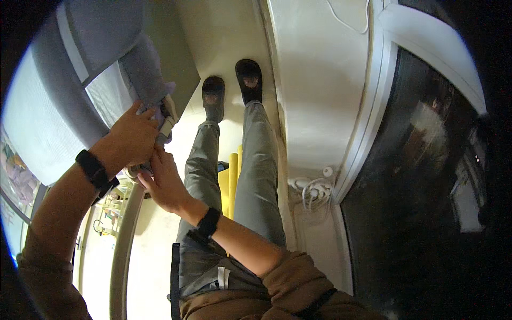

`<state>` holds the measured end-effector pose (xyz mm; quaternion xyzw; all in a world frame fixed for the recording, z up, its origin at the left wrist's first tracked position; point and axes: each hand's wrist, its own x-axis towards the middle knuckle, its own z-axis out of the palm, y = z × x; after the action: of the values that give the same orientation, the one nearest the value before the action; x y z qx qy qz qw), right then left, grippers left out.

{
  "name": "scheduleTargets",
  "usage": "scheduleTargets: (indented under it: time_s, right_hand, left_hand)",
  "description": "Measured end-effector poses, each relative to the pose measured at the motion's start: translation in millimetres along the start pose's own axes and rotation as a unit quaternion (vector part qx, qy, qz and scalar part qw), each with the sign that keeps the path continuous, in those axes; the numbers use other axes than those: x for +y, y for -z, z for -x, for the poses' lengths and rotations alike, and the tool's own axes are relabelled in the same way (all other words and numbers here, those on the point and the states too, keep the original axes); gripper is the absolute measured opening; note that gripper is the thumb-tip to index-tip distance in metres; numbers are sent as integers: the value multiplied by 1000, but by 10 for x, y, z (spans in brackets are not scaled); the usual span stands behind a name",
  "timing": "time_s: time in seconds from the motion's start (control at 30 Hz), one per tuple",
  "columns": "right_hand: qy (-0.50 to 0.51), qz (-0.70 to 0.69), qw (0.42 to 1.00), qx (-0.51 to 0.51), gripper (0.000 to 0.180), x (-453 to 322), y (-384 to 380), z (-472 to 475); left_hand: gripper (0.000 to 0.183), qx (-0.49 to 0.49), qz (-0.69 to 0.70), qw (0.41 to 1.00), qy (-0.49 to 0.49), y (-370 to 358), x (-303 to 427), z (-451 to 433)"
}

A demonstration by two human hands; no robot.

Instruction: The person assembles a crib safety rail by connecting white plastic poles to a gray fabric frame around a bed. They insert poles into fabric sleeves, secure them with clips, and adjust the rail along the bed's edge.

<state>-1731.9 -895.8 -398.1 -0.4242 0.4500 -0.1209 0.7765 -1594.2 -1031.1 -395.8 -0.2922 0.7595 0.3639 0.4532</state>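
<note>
My left hand (134, 134) lies over a grey fabric-covered rail (144, 72), its fingers curled onto the fabric. A pale plastic piece (168, 124) shows beside those fingertips at the rail's edge. Just below, my right hand (168, 182) has its thumb and fingers around the rail's lower end, close to the left hand. What lies between the two hands is mostly hidden by them. A light-coloured tube (126, 240) runs down from under the hands. White mesh panels (64, 104) with grey padded borders stretch out to the left.
A grey panel (172, 60) stands beyond the rail. Yellow tubes (233, 180) show between my legs. At right, a coiled white cable (316, 194) hangs by the pale wall (320, 100), next to a white-framed dark window (400, 180). A rack with hanging items (110, 216) stands lower left.
</note>
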Motion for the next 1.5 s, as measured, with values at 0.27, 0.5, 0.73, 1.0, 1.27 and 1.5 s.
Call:
scheduleTargets:
  time_s: [0.27,0.5,0.73,1.0,1.27,1.5]
  right_hand:
    - [-30,-179,982,54,40,269,121,12]
    - [-91,-2,990,111,37,825,418,-507]
    - [-32,66,984,160,37,935,484,-817]
    - [18,144,977,156,44,850,427,-912]
    - [118,254,946,163,48,922,522,-956]
    - [47,100,989,93,51,880,610,-921]
  left_hand:
    - [37,-32,64,997,-17,104,51,213]
    - [30,66,34,997,-26,-49,281,314]
    - [29,45,82,995,-15,-101,497,268]
    - [33,19,53,998,-20,-2,552,238]
    - [39,-2,20,1000,-16,-14,599,199]
    - [25,66,47,997,8,-154,627,201]
